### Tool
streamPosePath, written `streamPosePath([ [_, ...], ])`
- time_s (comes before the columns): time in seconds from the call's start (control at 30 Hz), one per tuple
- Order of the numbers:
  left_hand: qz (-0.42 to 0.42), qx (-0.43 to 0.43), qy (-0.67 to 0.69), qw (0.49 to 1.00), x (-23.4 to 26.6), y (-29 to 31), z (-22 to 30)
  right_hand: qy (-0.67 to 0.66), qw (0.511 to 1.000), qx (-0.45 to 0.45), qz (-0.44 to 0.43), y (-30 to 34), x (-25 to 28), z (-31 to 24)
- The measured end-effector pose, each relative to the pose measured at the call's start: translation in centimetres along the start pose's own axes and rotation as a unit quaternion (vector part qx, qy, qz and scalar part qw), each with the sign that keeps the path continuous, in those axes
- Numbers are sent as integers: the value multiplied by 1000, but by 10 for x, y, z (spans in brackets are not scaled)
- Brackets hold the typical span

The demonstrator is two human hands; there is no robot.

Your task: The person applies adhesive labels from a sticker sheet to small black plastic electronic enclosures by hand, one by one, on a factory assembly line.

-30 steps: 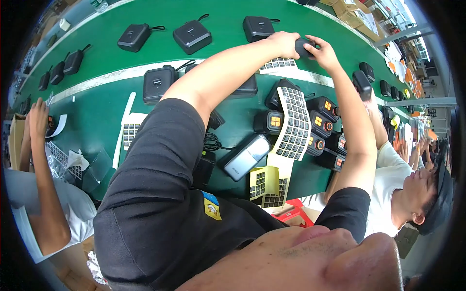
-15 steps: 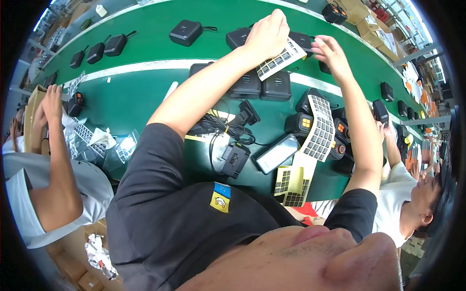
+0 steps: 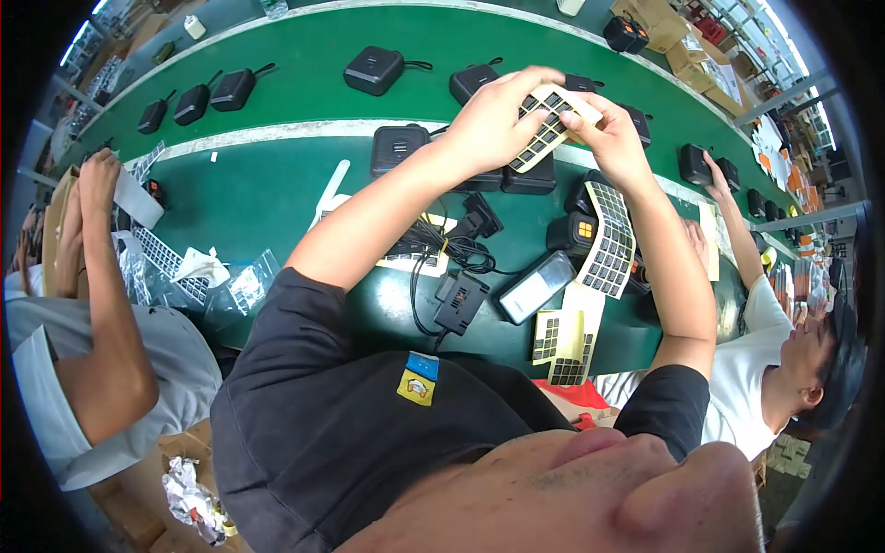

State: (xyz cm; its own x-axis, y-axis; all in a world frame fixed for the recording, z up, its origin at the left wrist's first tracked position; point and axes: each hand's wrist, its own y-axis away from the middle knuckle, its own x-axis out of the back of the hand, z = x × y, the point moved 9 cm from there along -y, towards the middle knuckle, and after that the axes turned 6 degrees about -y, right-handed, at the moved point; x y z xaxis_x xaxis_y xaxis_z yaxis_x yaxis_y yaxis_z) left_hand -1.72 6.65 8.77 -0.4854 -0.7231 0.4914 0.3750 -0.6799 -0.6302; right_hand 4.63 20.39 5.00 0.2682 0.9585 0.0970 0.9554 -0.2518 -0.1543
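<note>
The person wears a black short-sleeved T-shirt (image 3: pixel 350 433) of plain, matte cloth that creases softly across the chest and shoulders. Its sleeves end above the elbows: the left sleeve (image 3: pixel 295 304) closes in a broad hem around the upper arm, and the right sleeve (image 3: pixel 668 405) ends in a narrower cuff. On the chest sits a small sewn patch (image 3: pixel 418 379), blue along its upper part and yellow below, with a tiny orange figure on the yellow. Both forearms are bare below the sleeves, with no watch, band or glove. The left hand (image 3: pixel 493 115) and the right hand (image 3: pixel 613 138) are bare too, with no rings visible and short nails.
</note>
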Motion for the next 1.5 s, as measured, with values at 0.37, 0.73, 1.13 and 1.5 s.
streamPosePath([
  [0.37,-15,65,-10,998,-17,-6,3,537,738,378,153,56,-22,-88],
  [0.73,-127,138,69,980,-66,-16,-26,396,855,330,66,51,13,-67],
  [1.13,-331,149,-291,885,-264,-88,-141,64,963,-171,197,-44,245,172],
  [1.5,-263,124,-252,923,-253,-113,-144,-84,952,-141,257,-38,240,168],
])
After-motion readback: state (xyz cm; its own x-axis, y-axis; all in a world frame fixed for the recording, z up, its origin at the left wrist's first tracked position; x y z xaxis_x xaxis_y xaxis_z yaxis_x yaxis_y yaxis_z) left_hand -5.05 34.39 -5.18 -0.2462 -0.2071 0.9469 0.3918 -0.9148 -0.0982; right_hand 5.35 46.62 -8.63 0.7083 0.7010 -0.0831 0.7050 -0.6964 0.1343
